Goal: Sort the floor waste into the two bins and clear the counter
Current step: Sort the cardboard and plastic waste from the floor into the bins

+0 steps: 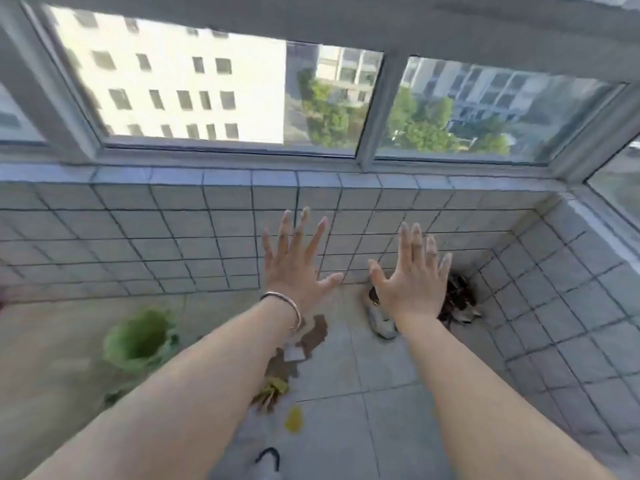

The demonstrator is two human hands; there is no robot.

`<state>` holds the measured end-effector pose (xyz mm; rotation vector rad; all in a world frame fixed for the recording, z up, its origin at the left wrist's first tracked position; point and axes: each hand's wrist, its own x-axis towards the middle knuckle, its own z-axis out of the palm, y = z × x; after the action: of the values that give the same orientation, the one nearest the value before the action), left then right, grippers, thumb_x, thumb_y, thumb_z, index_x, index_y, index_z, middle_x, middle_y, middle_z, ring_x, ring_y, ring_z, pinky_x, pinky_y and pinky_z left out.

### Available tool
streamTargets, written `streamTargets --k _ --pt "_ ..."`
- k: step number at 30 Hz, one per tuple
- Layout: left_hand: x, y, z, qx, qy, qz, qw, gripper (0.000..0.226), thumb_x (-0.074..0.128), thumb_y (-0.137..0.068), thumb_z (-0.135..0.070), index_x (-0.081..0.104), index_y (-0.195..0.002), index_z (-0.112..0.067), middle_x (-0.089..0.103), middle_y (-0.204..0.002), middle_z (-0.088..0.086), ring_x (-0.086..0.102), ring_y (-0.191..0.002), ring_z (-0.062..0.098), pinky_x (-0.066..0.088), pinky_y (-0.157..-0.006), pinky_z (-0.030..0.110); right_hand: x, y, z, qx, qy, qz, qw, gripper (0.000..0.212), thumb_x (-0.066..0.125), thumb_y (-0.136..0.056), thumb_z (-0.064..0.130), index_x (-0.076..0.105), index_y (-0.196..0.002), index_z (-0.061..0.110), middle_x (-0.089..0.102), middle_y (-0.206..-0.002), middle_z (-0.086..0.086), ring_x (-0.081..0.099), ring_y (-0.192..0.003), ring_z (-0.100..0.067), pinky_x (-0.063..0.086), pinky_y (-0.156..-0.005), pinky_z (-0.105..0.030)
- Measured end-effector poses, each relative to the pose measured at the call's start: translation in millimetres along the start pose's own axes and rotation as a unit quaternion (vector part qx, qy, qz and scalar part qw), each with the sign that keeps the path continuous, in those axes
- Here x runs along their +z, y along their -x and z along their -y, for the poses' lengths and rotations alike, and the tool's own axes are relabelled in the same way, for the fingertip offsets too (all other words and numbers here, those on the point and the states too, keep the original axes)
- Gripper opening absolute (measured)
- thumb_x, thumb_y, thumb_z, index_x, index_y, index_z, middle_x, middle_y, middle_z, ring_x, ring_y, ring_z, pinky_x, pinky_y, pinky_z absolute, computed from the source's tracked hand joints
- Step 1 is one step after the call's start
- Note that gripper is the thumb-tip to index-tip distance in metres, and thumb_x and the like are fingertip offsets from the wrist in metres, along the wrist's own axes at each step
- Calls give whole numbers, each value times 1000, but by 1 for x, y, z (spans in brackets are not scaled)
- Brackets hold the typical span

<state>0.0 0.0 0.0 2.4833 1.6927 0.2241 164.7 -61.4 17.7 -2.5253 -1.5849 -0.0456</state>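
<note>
The window (pixel 221 88) fills the top of the frame, with the tiled wall (pixel 138 237) running beneath it across the middle and down the right side. Below that is the floor (pixel 363 358), pale tile at the centre and lower right.

At left of centre sits a green bin (pixel 138 337), blurred, its mouth facing up; I cannot make out a second bin, nor any counter.

My left hand (pixel 294 265) and right hand (pixel 412 275) are both raised in the middle of the frame, fingers spread straight, released, holding nothing. A bracelet (pixel 282 303) circles my left wrist.

The waste lies on the floor: a dark pile of scraps (pixel 460 299) in the corner at centre right, a pale crumpled wrapper (pixel 379 320) just below my right hand, brown patches (pixel 313 336) in the centre beside my left forearm, a yellowish clump (pixel 273 389) lower down, a small yellow piece (pixel 294 419) below that, and a dark curved thing (pixel 268 457) at the bottom edge.

I judge the sorting barely begun: the litter is scattered, nothing is in my grasp, and every piece remains to be picked up and binned.
</note>
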Motion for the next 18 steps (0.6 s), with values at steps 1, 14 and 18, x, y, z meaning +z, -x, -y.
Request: streamTargets --k 1,14,18 --pt "6 9 20 -23 -18 7 1000 92 30 -80 -75 -24 -143 -35 -29 -154 -4 -25 -143 25 -18 -111 53 14 3 17 -19 -4 20 1000 78 30 -91 59 -8 -150 26 -4 -161 3 -2 -148 -23 -5 -119 -47" --pt "72 77 223 -226 -49 75 970 90 29 -80 -74 -15 -147 -32 -18 -158 -3 -17 -146 25 -6 -117 55 149 26 189 -179 -14 209 961 74 27 -92 59 -8 -150 28 -4 -160 7 -4 -148 -19 -4 -120 -43" --pt "81 77 245 -253 -41 83 963 89 31 -82 -71 -14 -148 -31 -16 -158 -3 -15 -146 24 -7 -118 53 175 17 205 -207 -15 228 951 72 26 -93 58 -6 -151 27 -1 -160 7 -2 -148 -18 -3 -121 -42"
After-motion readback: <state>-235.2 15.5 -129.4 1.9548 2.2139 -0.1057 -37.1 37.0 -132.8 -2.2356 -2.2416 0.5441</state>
